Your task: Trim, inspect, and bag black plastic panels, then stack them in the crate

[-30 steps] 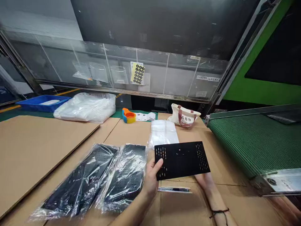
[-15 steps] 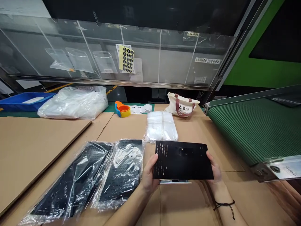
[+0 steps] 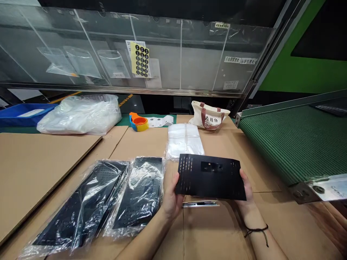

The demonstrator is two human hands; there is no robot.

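Observation:
Between my hands is a thin black rectangular panel (image 3: 211, 182), pierced with rows of small slots at both ends and marked by a darker patch near its top middle. My left hand (image 3: 172, 198) grips its left end, thumb on the face. Its right end is held by my right hand (image 3: 246, 186), with a dark cord bracelet on the wrist. Under the panel's lower edge, a slim silver-and-black tool (image 3: 200, 204) lies on the cardboard; its kind is unclear. Left of my hands lie two stacks of bagged black panels, a nearer stack (image 3: 139, 195) and a farther stack (image 3: 81, 206).
A bundle of clear plastic bags (image 3: 184, 141) sits beyond the panel. Behind stand a cloth bag (image 3: 210, 117), a coloured tape dispenser (image 3: 139, 122), a large plastic-wrapped pile (image 3: 81, 115) and a blue tray (image 3: 24, 117). A green conveyor (image 3: 295, 141) borders the right, cardboard sheets (image 3: 40, 155) the left.
The panel has tilted, its lower edge lifting to show more of the slim tool beneath. A dark patch on its face now stands out. The view has shifted slightly.

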